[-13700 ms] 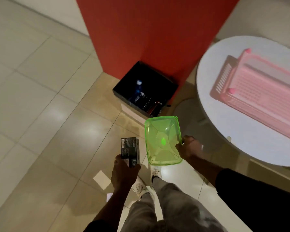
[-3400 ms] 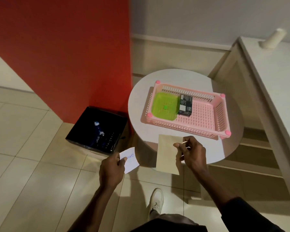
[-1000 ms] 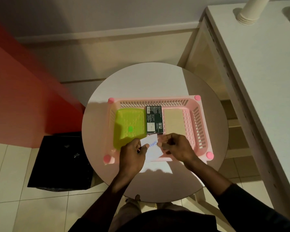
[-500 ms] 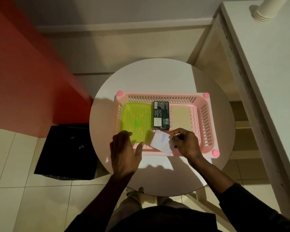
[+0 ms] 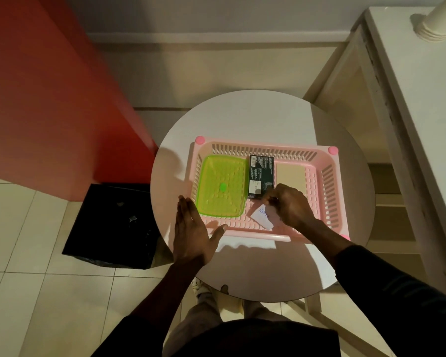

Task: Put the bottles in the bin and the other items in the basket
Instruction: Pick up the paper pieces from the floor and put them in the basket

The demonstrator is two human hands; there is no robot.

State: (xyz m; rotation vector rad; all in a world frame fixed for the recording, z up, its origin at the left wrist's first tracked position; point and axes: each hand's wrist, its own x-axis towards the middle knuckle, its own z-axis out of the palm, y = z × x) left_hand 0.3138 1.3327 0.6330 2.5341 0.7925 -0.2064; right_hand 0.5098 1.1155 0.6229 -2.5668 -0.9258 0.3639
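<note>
Right hand (image 5: 290, 206) pinches the white slip (image 5: 261, 217) low over the near floor of the basket (image 5: 268, 150), evidently to lay it beside the green lid (image 5: 220, 186), black box (image 5: 261, 176) and tan card (image 5: 290, 176) inside, while the left hand (image 5: 191, 233), fingers straight, apparently steadies its near-left corner.

black box (image 5: 261, 176) — barcode, print illegible | white slip (image 5: 262, 217) — blue handwriting, unreadable

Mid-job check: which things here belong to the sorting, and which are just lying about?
Job: pink basket, black bin, green container, black box, tan card, white slip held by the right hand.
Lying about: stacked paper cups, side counter, round table.
</note>
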